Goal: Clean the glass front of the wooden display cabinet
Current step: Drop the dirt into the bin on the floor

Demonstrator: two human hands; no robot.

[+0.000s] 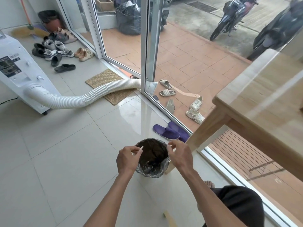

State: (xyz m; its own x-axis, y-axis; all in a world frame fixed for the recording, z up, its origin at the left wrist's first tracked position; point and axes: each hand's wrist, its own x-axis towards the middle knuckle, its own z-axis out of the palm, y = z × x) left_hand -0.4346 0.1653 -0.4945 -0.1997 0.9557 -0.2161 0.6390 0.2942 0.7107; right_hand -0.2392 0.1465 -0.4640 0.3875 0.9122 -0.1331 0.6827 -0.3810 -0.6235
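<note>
My left hand (127, 159) hovers over the left rim of a small bin (154, 155) lined with a black plastic bag, and pinches a small white scrap (141, 148) between thumb and fingers. My right hand (180, 155) is over the bin's right rim with thumb and forefinger pinched together; whether they hold anything is unclear. The wooden display cabinet (237, 102) stands to the right, its glass (270, 82) showing reflections. The bin sits against the cabinet's wooden leg (203, 130).
A white air-conditioner unit (14, 74) with a ribbed hose (85, 99) lies across the floor to the glass sliding door (147, 46). Purple slippers (170, 131) lie beyond the bin. Several shoes and a straw mat (105, 82) sit near the door. My knee (237, 207) is at the lower right.
</note>
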